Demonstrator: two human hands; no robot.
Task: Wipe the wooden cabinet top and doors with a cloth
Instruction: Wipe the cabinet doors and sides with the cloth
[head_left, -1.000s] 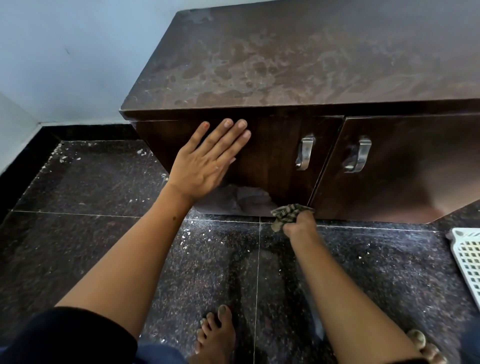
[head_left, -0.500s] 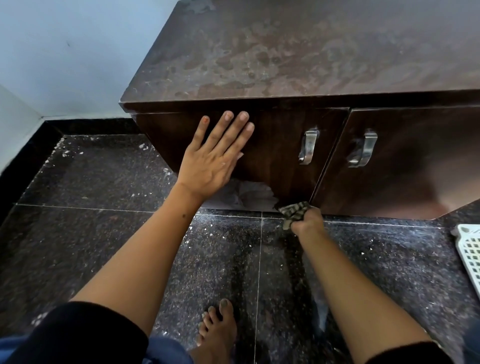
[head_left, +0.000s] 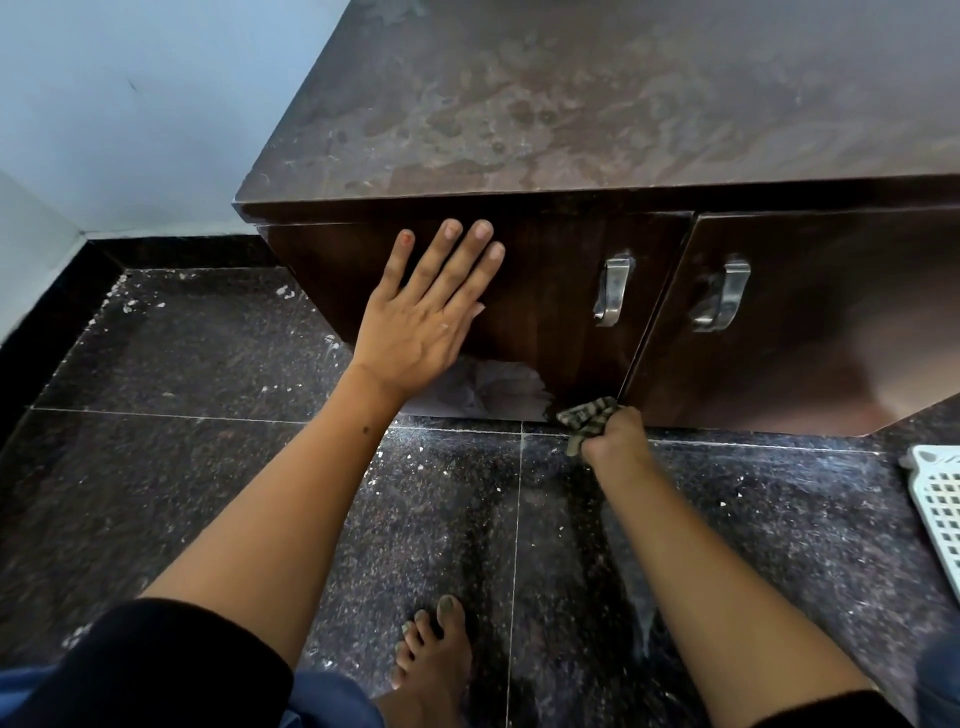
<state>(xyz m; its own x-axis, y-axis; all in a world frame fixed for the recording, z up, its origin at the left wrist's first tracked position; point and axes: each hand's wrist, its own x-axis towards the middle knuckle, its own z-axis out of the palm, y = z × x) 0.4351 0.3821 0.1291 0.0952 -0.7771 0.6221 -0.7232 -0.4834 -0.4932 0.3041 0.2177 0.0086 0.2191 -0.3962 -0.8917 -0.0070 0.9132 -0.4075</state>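
A dark wooden cabinet stands against the wall, its top (head_left: 597, 98) streaked with dusty smears. My left hand (head_left: 426, 312) presses flat with straight fingers on the left door (head_left: 550, 291). My right hand (head_left: 615, 436) grips a striped grey-green cloth (head_left: 584, 418) at the bottom corner of the left door, by the gap between the doors and just above the floor. The right door (head_left: 831, 322) stands slightly ajar. Each door carries a metal handle (head_left: 613, 291).
The floor is dark speckled tile (head_left: 234, 467) with white specks and dust. A white plastic basket (head_left: 940, 509) lies at the right edge. My bare foot (head_left: 434, 654) is on the floor below. A pale blue wall (head_left: 130, 104) meets the cabinet's left side.
My right hand has moved the cloth a little to the right along the bottom edge of the left door. My left hand stays flat on the door. The view has shifted closer.
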